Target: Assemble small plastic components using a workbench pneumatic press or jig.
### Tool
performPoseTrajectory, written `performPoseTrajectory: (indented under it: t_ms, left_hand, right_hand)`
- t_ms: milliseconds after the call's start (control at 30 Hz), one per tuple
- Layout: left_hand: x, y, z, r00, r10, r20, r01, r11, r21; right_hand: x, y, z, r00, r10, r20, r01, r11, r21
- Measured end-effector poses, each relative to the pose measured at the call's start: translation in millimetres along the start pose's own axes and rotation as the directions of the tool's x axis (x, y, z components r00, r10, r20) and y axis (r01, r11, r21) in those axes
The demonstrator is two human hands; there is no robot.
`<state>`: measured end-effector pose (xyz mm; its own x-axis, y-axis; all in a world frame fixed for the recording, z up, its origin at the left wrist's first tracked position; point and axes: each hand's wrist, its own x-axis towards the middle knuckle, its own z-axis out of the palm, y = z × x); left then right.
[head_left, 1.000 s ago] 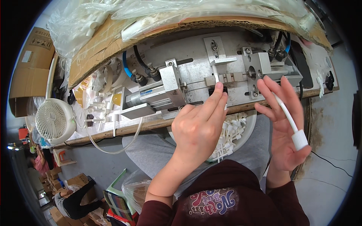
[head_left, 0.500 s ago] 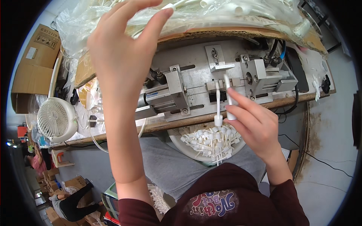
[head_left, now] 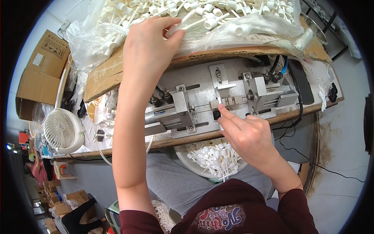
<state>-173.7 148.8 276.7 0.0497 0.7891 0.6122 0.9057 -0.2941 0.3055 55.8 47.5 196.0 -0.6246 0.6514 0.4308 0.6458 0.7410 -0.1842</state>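
Observation:
My left hand (head_left: 148, 50) reaches into a heap of white plastic sticks with cup-shaped ends (head_left: 210, 23) on a clear bag. Its thumb and fingertips close around one white plastic stick (head_left: 171, 32). My right hand (head_left: 249, 134) is at the metal clamping jig (head_left: 233, 100), gripping another white cup-ended stick (head_left: 219, 95). Its index fingertip rests on that stick at the small central block, while the stick's lower end is mostly hidden by the fingers.
Metal cylinder units (head_left: 171, 115) flank the jig's middle. Below the bench edge, a bowl of white sticks (head_left: 214, 158) sits at my lap. A white fan (head_left: 63, 130) stands left, beyond it a cardboard box (head_left: 43, 74). A dark phone-like slab (head_left: 303, 84) lies right. Others are at far left.
My left hand has lowered onto the heap and closed on a stick. My right hand has moved slightly left, bringing its stick to the block; the stick formerly hanging there is gone from it.

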Motion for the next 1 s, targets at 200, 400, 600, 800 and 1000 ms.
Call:
performPoseTrajectory:
  t_ms: [200,400,600,800,1000]
  left_hand:
    - [-50,39,-39,0.988,-0.039,-0.152,0.001,0.97,-0.242]
    - [-107,60,-45,0.998,-0.06,-0.028,0.048,0.951,-0.305]
    - [-149,75,-30,0.975,-0.082,0.205,0.174,0.854,-0.491]
    - [-174,81,5,0.985,0.028,0.172,0.03,0.944,-0.328]
    - [-180,82,27,0.989,0.083,0.119,-0.058,0.979,-0.195]
  right_hand:
    - [42,20,-36,0.979,0.023,-0.201,0.033,0.962,0.272]
    - [133,67,-79,0.912,-0.069,-0.404,0.031,0.995,-0.099]
    - [194,137,-71,0.94,-0.212,0.268,0.288,0.914,-0.286]
    - [223,118,-41,0.878,-0.159,0.452,0.275,0.939,-0.204]
    - [222,88,-53,0.906,-0.105,0.41,0.233,0.933,-0.275]
